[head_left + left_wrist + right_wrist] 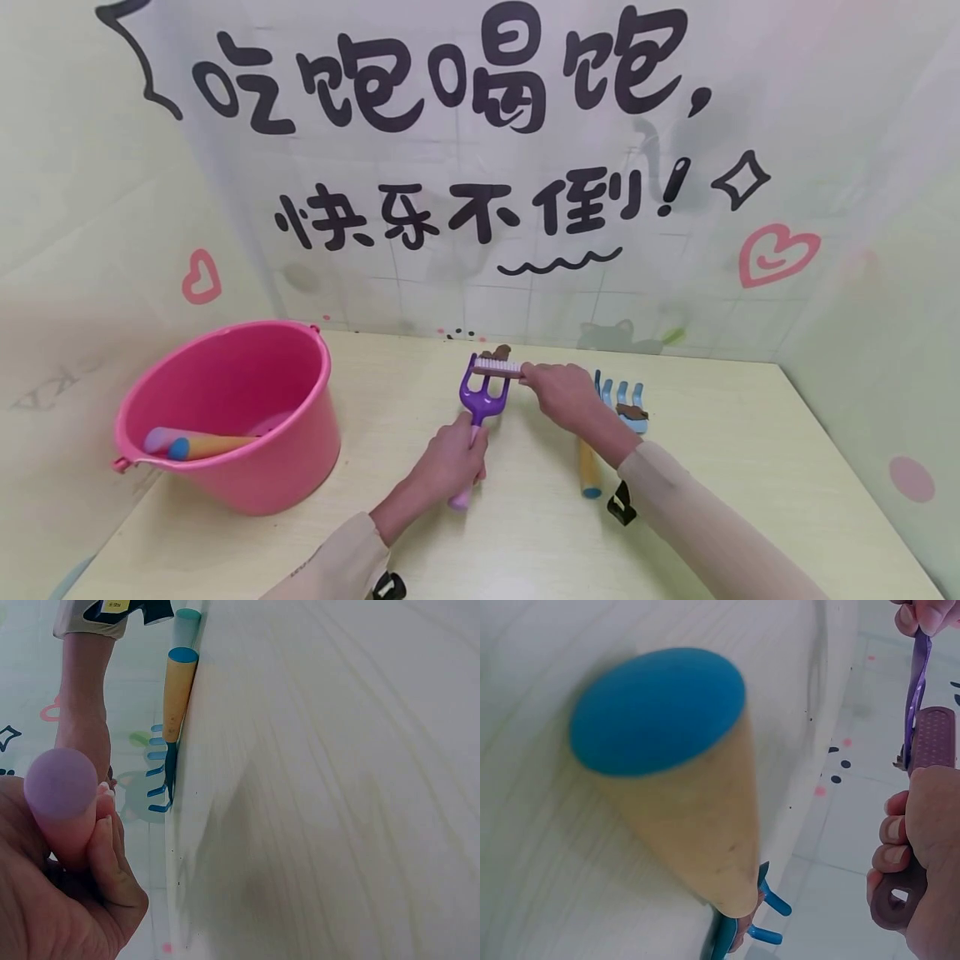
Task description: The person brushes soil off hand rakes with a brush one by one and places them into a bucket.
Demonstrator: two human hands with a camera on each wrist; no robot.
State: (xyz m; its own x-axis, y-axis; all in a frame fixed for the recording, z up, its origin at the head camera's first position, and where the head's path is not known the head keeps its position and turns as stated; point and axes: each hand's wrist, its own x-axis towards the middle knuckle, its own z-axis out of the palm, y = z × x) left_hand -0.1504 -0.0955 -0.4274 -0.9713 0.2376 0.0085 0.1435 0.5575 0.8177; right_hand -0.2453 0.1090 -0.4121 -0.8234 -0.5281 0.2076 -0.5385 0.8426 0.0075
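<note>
My left hand (452,457) grips the pink-lilac handle of a purple three-pronged garden fork (482,406), its prongs pointing away from me. In the left wrist view the round lilac handle end (61,784) shows with fingers curled about it. My right hand (567,398) holds a brownish-mauve scrubbing brush (934,739) by its looped handle. Its white bristles (495,364) lie at the fork's prongs. A brown lump (504,351) shows just behind the prongs. Right of the fork, partly behind my right forearm, lies a blue hand rake (635,425) with a wooden handle (588,471).
At the left stands a pink bucket (318,433); a lilac-ended handle and a wooden handle with a blue end (213,447) lie inside it. A brown piece (632,412) sits on the rake head. A printed wall covering (420,292) hangs behind the pale wooden table (712,433).
</note>
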